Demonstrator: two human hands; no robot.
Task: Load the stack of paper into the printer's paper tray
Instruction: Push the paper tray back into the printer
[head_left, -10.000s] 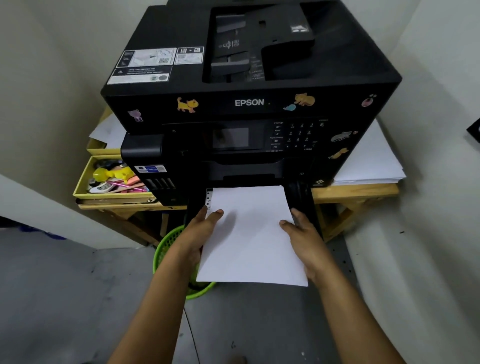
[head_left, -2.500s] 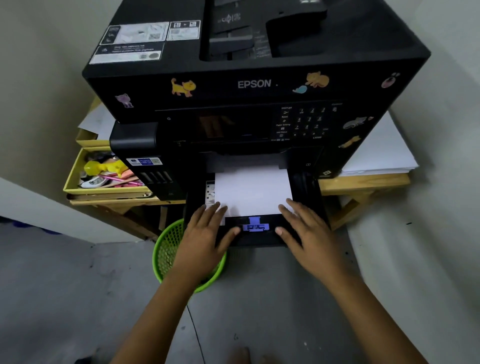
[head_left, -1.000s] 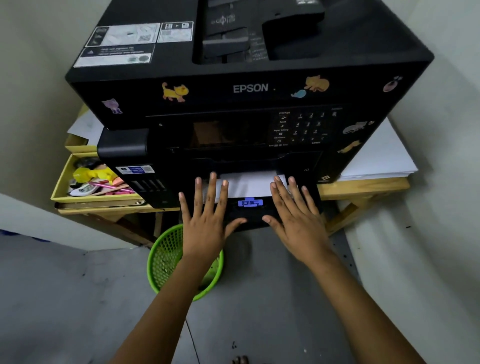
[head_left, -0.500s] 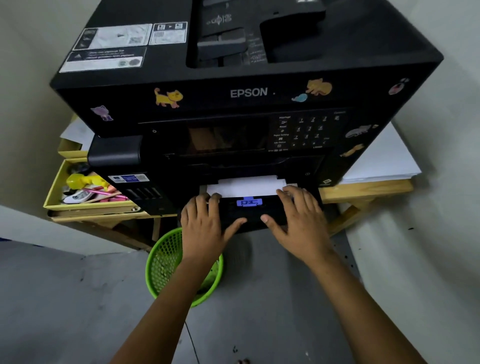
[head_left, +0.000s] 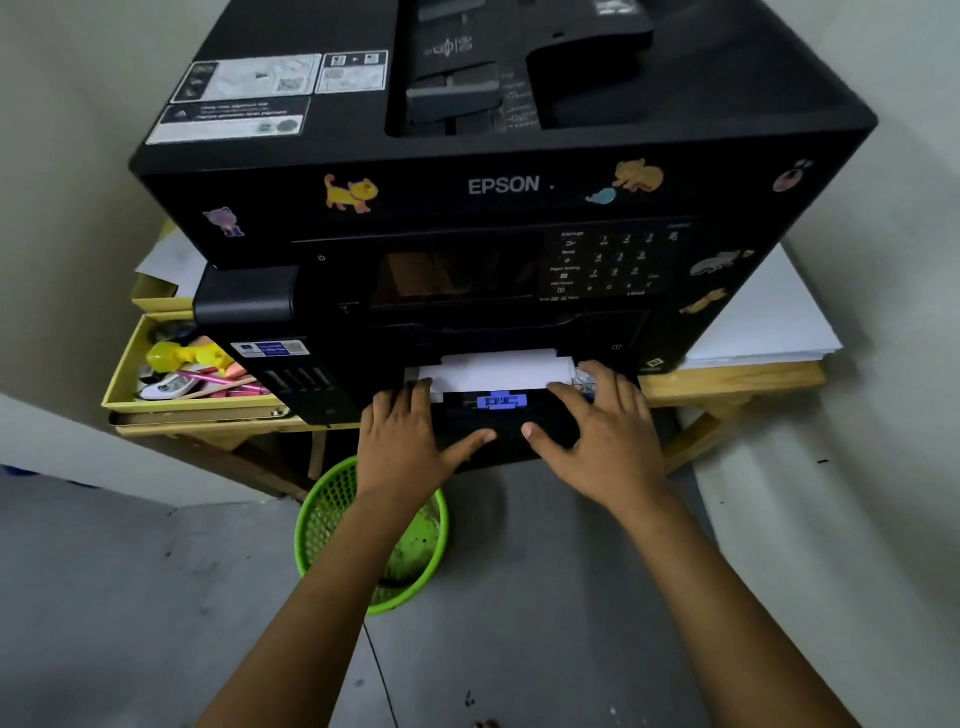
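Hands, L (head_left: 405, 441) & R (head_left: 597, 441), flat on paper tray (head_left: 498, 431), fingers spread; paper (head_left: 498, 371) inside.

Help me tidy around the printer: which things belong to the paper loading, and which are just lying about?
In use: printer, paper tray, paper, left hand, right hand.
Lying about: green basket, yellow box, spare sheets.

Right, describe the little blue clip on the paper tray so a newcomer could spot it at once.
Start at the big black printer on the wooden table and drop to the paper tray sticking out at its bottom front, between the left hand and right hand. Just in front of the white paper sits the blue clip, the only blue part on the black tray.
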